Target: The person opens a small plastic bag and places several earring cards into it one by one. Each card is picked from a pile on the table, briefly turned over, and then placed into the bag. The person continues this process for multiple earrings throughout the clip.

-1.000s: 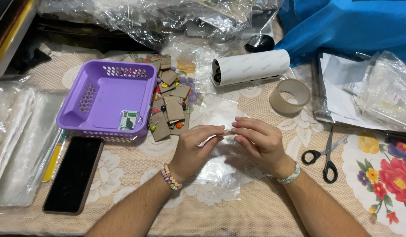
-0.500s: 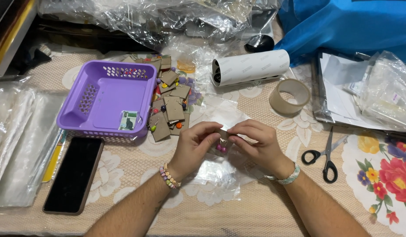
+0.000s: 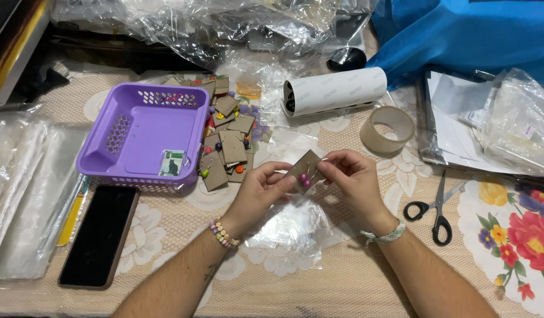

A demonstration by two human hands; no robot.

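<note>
My left hand [image 3: 261,189] and my right hand [image 3: 352,176] together pinch a small brown cardboard earring card [image 3: 305,165] with pink and purple beads hanging from it. They hold it a little above a clear plastic sleeve [image 3: 289,227] lying on the table. A pile of similar brown earring cards [image 3: 228,143] sits just left of my hands, beside a purple plastic basket [image 3: 143,134] that holds a small picture card [image 3: 171,163].
A black phone [image 3: 100,234] lies at lower left by clear bags [image 3: 25,188]. A white paper roll [image 3: 335,90], a tape roll [image 3: 387,129] and black scissors [image 3: 438,207] lie to the right. Crumpled plastic [image 3: 195,23] and a blue bag [image 3: 466,32] fill the back.
One second ago my hands were closed together over the plastic sleeve. They have since lifted slightly, and the brown earring card with its beads now shows between my fingers.
</note>
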